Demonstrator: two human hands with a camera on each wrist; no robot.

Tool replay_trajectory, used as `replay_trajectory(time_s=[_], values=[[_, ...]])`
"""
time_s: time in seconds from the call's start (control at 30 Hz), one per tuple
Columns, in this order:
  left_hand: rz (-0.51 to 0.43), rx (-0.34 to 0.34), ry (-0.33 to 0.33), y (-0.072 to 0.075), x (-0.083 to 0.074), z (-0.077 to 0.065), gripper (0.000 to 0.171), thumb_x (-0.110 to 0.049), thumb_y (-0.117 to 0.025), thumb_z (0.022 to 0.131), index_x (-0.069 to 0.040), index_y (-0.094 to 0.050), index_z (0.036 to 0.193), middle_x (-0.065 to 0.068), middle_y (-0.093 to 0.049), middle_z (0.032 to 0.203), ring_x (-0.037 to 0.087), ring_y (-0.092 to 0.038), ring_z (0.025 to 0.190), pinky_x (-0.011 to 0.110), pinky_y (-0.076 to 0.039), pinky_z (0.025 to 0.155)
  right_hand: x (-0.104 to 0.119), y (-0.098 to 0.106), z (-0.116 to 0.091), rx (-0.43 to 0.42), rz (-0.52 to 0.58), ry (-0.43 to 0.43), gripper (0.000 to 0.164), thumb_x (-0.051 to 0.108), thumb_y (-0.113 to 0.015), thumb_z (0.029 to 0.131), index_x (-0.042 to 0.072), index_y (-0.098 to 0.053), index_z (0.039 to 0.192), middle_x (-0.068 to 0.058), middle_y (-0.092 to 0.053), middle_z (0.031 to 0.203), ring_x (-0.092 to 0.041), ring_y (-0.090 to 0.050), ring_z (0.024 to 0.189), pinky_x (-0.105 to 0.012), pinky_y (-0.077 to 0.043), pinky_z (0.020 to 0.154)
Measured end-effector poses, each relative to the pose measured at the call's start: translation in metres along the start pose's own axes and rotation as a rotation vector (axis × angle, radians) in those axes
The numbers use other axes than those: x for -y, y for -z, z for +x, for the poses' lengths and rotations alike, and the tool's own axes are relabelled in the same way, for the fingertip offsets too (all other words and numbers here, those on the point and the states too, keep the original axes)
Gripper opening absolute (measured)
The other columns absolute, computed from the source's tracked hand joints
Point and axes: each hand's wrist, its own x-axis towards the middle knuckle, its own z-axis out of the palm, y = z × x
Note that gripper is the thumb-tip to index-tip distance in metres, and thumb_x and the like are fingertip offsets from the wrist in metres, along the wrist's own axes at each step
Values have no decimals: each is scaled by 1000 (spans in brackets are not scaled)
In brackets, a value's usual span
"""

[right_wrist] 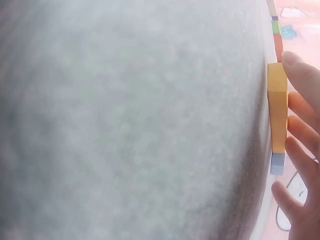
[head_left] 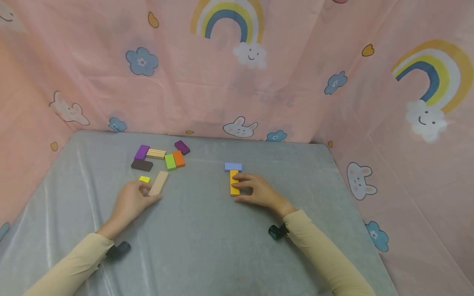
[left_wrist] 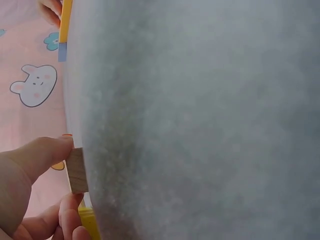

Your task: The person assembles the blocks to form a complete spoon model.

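My left hand (head_left: 131,201) pinches a plain wooden block (head_left: 159,183) between thumb and fingers; the block lies at a slant on the table. Beside those fingers is a yellow block (head_left: 144,179), partly covered by the hand. On the other side, my right hand (head_left: 261,191) rests its fingertips on an orange-yellow block (head_left: 234,188), with the thumb near its near end. The far end of that block meets a light blue block (head_left: 233,167) lying crosswise, so the two form a T. In the right wrist view the fingers (right_wrist: 300,127) are spread along the orange-yellow block (right_wrist: 278,112).
Toward the back left lie a purple block (head_left: 142,152), a striped wooden piece (head_left: 156,153), a dark brown block (head_left: 142,165), a green block (head_left: 170,162), an orange block (head_left: 178,158) and a dark purple block (head_left: 182,147). A pink printed curtain (head_left: 177,98) borders the grey table (head_left: 207,246).
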Motion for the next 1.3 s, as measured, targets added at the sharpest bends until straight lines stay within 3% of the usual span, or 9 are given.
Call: replay_trajectory(time_s=[0.3,0.67,0.93,1.1,1.3], values=[[1,-18,23,3,-1,3,39,-20,-77,79,5,-71,108,18,-71,88,21,-61,75,25,-42,61,-1,0,0,-3,2,-3,46,41,-79,82,19,-72,122,1,-59,142,-24,-52,136,-48,-42,113],[-28,-57,-61,9,-8,13,31,-15,-76,81,1,-73,107,18,-74,92,23,-70,77,22,-48,62,-1,0,0,4,-8,-6,46,42,-78,83,20,-72,122,2,-59,142,-23,-52,136,-47,-42,113],[-43,-62,-121,3,-10,31,28,-16,-79,80,-3,-75,105,14,-71,92,22,-69,77,20,-49,62,-1,0,0,-10,-8,10,45,40,-79,82,18,-72,121,1,-60,141,-24,-53,135,-47,-43,112],[-72,-23,-159,-1,-19,43,31,-18,-79,82,-5,-74,109,11,-71,98,21,-70,82,24,-54,68,-2,-1,0,-15,-9,13,46,40,-80,81,19,-72,121,1,-60,141,-23,-54,135,-47,-43,112],[-133,64,-209,-10,-34,63,33,-15,-76,85,-1,-71,114,15,-69,103,30,-70,96,42,-60,84,-2,-2,-1,-6,-16,-2,45,42,-78,82,20,-72,121,3,-59,142,-22,-53,135,-46,-43,113]])
